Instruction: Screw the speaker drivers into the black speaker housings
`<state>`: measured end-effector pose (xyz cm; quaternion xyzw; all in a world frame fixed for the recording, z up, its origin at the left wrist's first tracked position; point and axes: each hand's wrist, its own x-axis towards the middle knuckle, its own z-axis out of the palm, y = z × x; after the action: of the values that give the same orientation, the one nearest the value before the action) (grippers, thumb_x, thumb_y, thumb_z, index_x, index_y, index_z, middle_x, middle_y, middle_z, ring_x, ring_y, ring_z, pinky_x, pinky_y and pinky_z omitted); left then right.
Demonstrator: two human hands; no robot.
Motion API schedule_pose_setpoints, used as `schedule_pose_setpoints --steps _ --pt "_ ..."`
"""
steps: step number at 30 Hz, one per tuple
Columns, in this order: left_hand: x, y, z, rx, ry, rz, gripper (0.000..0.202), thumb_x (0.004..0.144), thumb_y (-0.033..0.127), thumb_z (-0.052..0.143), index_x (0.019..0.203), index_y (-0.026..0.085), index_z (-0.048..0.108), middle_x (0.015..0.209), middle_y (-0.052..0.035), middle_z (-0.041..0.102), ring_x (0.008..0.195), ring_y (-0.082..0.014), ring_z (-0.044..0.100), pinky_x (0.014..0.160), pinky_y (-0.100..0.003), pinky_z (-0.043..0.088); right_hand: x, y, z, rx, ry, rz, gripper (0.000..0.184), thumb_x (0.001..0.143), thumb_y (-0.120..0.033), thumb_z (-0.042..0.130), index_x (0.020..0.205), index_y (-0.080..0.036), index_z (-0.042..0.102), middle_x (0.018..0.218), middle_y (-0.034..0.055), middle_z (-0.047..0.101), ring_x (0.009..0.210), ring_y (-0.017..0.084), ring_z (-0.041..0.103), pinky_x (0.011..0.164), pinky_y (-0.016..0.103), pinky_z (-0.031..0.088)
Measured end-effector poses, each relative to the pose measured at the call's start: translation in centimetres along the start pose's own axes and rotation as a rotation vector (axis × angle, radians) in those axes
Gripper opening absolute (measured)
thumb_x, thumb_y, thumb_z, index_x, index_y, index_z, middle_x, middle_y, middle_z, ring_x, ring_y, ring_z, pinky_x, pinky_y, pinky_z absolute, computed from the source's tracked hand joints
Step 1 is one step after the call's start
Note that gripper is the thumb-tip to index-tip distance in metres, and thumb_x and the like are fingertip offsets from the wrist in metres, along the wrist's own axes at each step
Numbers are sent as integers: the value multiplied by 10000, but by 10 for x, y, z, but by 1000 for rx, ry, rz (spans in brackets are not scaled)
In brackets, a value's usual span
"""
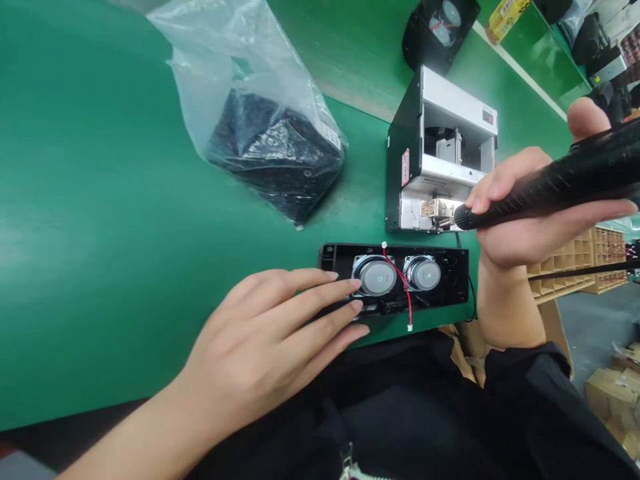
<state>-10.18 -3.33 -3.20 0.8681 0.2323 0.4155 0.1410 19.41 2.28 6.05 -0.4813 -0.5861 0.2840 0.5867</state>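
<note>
My right hand [525, 220] is wrapped around a black electric screwdriver [555, 180]. Its tip end meets the pick-up part of a silver and black screw feeder [450, 170]. My left hand [270, 333] lies with outstretched fingers over the left end of a long black speaker housing [453, 283], touching it and holding nothing. Two round grey speaker drivers [377, 277] sit inside this housing. Across them runs a red wire [404, 277] with white connectors at both ends.
A clear plastic bag [270, 147] with dark contents lies on the green table [90, 200]. Behind the feeder stands another black housing [440, 33]. A yellow package [506, 20] is at the far right. Wooden compartment racks [575, 260] and cardboard boxes [613, 400] are beyond the table.
</note>
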Motion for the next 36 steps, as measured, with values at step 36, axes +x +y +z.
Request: schedule_pose_setpoints --steps 36 --pt "39 23 18 -91 18 -150 298 1182 194 619 923 201 767 901 -2 790 933 -224 666 872 -414 433 -64 -104 47 272 -8 51 303 1124 -554 739 1330 -363 851 710 -41 772 515 164 691 546 350 652"
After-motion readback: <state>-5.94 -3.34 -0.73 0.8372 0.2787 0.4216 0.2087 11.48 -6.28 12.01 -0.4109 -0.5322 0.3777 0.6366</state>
